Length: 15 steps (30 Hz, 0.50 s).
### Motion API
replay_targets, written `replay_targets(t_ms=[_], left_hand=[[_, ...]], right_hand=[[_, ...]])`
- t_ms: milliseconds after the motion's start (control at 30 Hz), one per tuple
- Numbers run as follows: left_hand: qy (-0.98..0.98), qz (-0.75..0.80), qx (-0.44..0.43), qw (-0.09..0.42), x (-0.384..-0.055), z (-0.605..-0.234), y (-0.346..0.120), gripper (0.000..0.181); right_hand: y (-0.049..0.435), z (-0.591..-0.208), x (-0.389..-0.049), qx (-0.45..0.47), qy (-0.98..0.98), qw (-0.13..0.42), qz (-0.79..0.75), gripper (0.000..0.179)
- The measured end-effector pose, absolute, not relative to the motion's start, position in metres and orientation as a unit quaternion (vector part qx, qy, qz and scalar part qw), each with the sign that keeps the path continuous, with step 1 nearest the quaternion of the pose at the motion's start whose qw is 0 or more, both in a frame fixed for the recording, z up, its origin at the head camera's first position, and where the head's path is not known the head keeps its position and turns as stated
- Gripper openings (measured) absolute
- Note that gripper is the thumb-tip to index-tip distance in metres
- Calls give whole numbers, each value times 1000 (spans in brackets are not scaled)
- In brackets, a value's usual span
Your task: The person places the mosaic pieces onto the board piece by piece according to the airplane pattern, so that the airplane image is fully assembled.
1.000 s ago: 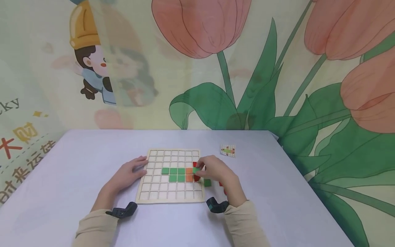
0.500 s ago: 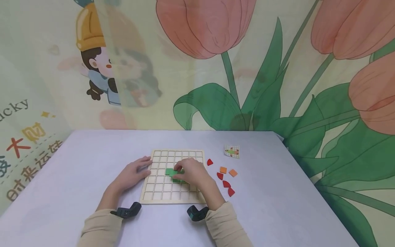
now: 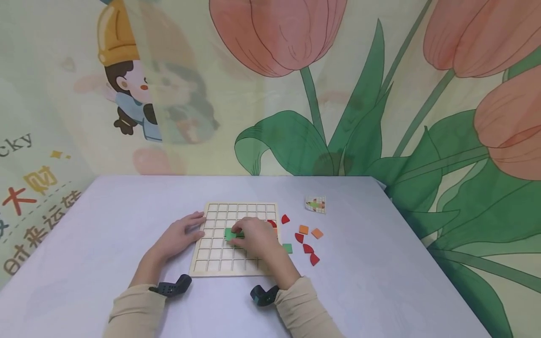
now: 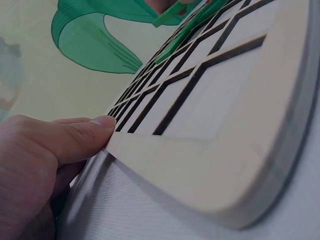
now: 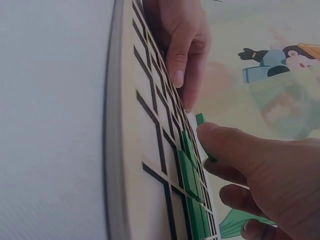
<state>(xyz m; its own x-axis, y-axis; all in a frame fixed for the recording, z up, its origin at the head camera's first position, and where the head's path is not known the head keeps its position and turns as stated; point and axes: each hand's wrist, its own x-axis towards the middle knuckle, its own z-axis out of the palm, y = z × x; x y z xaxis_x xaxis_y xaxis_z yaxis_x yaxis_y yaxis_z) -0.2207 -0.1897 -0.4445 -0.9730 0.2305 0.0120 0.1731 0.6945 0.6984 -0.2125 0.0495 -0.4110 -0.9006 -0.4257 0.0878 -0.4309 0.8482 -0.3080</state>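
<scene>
Fingers of the left hand (image 3: 181, 233) are relaxed and uncurled, touching the left side of the grid board (image 3: 211, 256). The board lies flat on the desk (image 3: 359, 281), well inside the left, right and far edges. Assembly appears partly complete: green square tiles (image 5: 188, 170) occupy the middle cells; the right hand covers others, so no full count is possible. Full seating cannot be confirmed. The right hand (image 3: 256, 237) pinches a further green tile (image 5: 201, 119) between thumb and fingers, apart from the tiles below. At the board's right side, a red quarter-round piece (image 3: 272, 223) and an orange tile (image 3: 275, 230) are placed. Remaining parts, toward the desk's right edge: one loose green tile (image 3: 288, 248), four loose red quarter-rounds (image 3: 308, 248) and two loose orange squares (image 3: 304, 229). Nearer the far edge lies a printed card (image 3: 315, 204) showing a coloured figure on a grid, probably the pattern.

Materials: board, pale and apparently wooden, smooth border, rounded corner, raised ribs forming square cells; tiles, flat, smooth, straight-sided or one-arc; desk covering, white and finely textured.
</scene>
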Motion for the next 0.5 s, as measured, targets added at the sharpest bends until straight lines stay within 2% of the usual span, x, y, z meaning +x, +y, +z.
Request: replay_targets(t_ms=[500], left_hand=[[914, 386, 118, 42, -222, -446, -190, 52]], right_hand=[[44, -418, -209, 241, -962, 20, 129, 25]])
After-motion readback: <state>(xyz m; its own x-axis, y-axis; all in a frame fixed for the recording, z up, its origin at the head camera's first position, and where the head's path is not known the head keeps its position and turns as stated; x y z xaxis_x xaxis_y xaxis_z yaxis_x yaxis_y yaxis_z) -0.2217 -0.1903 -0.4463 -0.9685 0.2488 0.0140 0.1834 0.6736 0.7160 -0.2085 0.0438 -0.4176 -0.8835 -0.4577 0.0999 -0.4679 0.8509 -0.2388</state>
